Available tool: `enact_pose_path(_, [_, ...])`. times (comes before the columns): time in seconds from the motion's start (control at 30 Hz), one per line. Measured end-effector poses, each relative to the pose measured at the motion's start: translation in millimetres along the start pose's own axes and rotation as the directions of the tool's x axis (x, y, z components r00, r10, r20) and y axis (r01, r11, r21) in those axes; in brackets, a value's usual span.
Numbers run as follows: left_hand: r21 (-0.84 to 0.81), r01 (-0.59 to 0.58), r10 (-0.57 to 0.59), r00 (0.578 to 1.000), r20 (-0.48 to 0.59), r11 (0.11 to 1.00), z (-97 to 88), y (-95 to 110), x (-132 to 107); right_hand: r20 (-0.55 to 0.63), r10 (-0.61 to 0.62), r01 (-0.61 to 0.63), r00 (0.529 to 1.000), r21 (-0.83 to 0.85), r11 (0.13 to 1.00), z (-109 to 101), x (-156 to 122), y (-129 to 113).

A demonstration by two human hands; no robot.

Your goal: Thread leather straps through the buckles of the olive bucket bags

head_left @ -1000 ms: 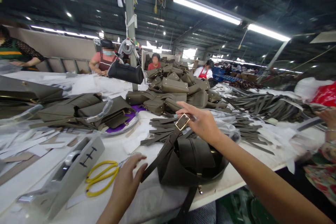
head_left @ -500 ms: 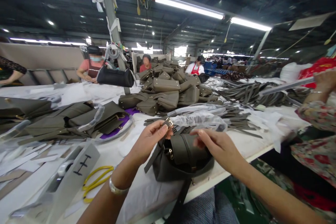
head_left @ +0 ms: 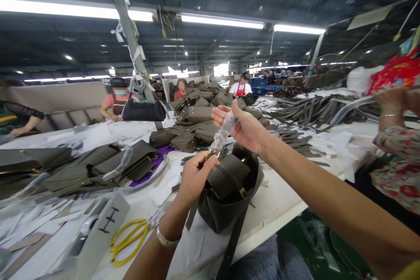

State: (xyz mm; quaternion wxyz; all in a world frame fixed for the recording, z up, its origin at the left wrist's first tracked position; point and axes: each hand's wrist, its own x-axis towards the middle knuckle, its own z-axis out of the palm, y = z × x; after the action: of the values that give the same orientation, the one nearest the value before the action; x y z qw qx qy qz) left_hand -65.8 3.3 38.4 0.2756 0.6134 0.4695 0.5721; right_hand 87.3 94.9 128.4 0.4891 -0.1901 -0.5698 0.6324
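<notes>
My left hand [head_left: 197, 175] is closed, pinching a dark olive strap end at its gold buckle [head_left: 213, 153]. From the buckle a strap wrapped in clear plastic [head_left: 220, 140] rises to my right hand [head_left: 246, 130]. The wrapped strap lies across the right palm, held loosely, with the thumb up and fingers partly stretched out. Below both hands a dark olive handbag [head_left: 218, 210] stands at the table's edge with its mouth open. Its flap [head_left: 229, 177] folds inward, and a long strap [head_left: 231, 236] hangs from the bag over the edge.
Yellow-handled scissors [head_left: 128, 240] lie left of my forearm by a marked grey box [head_left: 106, 227]. Olive bags [head_left: 111, 162] lie at left, with a pile of bags [head_left: 197, 116] ahead. Loose straps [head_left: 295, 109] heap at right. A co-worker's flowered sleeve [head_left: 398, 140] is at far right.
My right hand has risen and moved left, now with the plastic-wrapped strap lifted off the table. My left hand keeps the buckle end. The bag has tilted and turned slightly.
</notes>
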Motion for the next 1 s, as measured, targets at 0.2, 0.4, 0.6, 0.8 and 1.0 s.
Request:
enact_pose_path(0.2, [-0.181,0.06,-0.054,0.998,0.036,0.982,10.4,-10.0,-7.0,0.117,0.269,-0.268,0.956,-0.026,0.963,2.5,-48.7,44.3])
enact_pose_path(0.4, [-0.272,0.057,-0.047,0.998,0.044,0.961,22.0,-5.0,-5.4,-0.047,0.148,-0.148,0.988,-0.01,0.989,1.1,-45.3,40.7])
enact_pose_path(0.6, [-0.205,0.041,-0.025,0.997,0.08,0.978,24.5,-5.4,-6.4,-0.23,0.093,-0.069,0.969,0.111,0.991,-14.4,-32.5,35.8])
enact_pose_path(0.8, [-0.194,0.023,-0.015,0.999,0.044,0.981,29.7,-7.6,-0.2,-0.221,0.184,-0.141,0.958,0.194,0.971,-7.8,-46.5,27.0])
enact_pose_path(1.0, [-0.163,0.015,-0.007,0.999,0.052,0.986,35.0,-9.2,0.6,-0.114,0.242,-0.223,0.964,0.158,0.962,-2.1,-64.4,37.3])
